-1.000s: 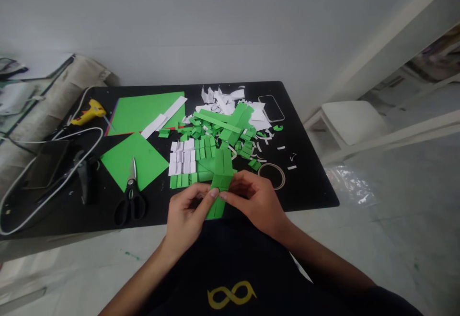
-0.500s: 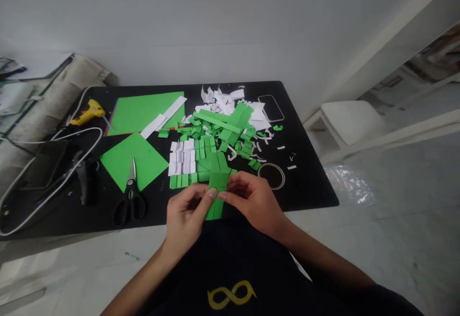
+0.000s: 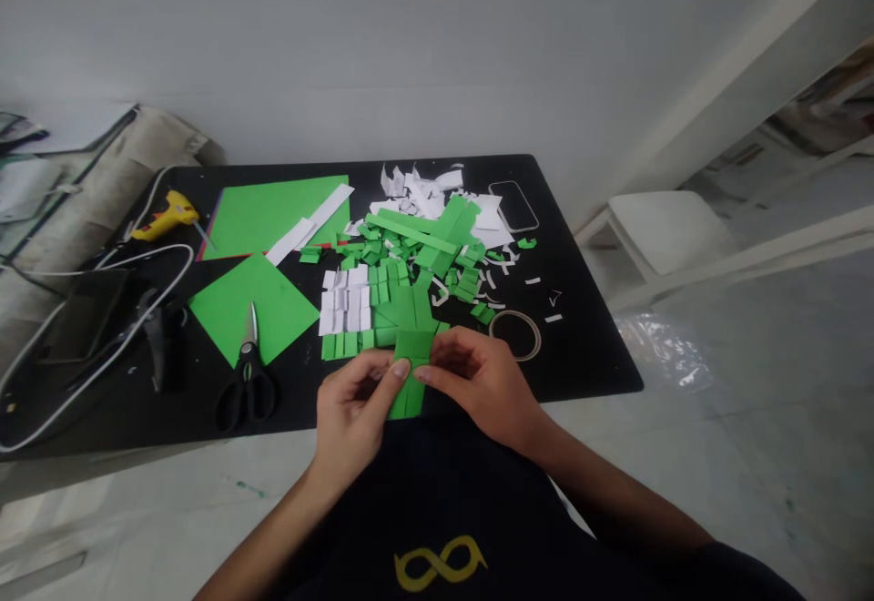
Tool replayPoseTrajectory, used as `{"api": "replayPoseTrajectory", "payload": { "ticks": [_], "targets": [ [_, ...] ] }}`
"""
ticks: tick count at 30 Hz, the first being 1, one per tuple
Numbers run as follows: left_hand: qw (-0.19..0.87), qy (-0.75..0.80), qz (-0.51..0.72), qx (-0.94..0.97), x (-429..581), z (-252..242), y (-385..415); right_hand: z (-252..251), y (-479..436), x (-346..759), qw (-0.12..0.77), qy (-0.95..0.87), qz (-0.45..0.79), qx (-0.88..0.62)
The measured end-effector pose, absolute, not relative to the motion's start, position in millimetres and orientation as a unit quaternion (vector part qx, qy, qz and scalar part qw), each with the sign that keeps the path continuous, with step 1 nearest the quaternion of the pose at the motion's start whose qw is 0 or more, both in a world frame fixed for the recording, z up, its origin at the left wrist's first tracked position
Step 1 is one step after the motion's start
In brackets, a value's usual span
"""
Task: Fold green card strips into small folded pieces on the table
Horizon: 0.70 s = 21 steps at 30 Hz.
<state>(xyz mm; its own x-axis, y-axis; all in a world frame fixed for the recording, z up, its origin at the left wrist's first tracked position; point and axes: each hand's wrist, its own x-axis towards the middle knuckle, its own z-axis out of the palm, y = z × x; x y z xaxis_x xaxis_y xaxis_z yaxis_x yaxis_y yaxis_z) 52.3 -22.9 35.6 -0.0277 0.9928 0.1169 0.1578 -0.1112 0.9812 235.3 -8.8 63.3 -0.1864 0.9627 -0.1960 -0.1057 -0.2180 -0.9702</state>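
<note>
I see both hands meeting at the near edge of the black table (image 3: pixel 587 346), at 6 o'clock on its top. The left hand (image 3: pixel 351 410) and the right hand (image 3: pixel 484 384) each pinch a folded green paper piece (image 3: pixel 413 348) between thumb and forefinger, with the two fingertips almost touching across its middle. The remaining fingers of both hands are curled under, and I cannot tell how they sit beneath the paper. The lower end of the piece pokes out below the fingers. Its top edge runs into the green scraps behind it, so I cannot tell where it ends.

At 12 o'clock from the piece lies a heap of green cuttings (image 3: pixel 410 250) mixed with white offcuts (image 3: pixel 427 184), too jumbled for me to count. A block of small white rectangles (image 3: pixel 347 302) sits at 11 o'clock. The scissors (image 3: pixel 247 381) lie at 9 o'clock, with their blades resting on a green square sheet (image 3: pixel 263 296). A tape ring (image 3: pixel 521 335) lies at 3 o'clock, just beside the right hand. Near the far corner at 1 o'clock is a phone (image 3: pixel 513 205), dark against the dark table, and only its outline reads. At 10 o'clock a yellow glue gun (image 3: pixel 166 217) lies by a white cable (image 3: pixel 102 360), which runs off the left edge of the picture.
</note>
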Motion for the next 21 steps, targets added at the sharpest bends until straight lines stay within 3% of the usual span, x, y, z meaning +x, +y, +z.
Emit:
{"api": "replayPoseTrajectory", "payload": {
  "ticks": [21],
  "targets": [
    [0.453, 0.516, 0.483, 0.544, 50.9, 35.3, -22.2, 64.8, -8.9, 240.5, 0.373, -0.579, 0.547, -0.476]
  ]
}}
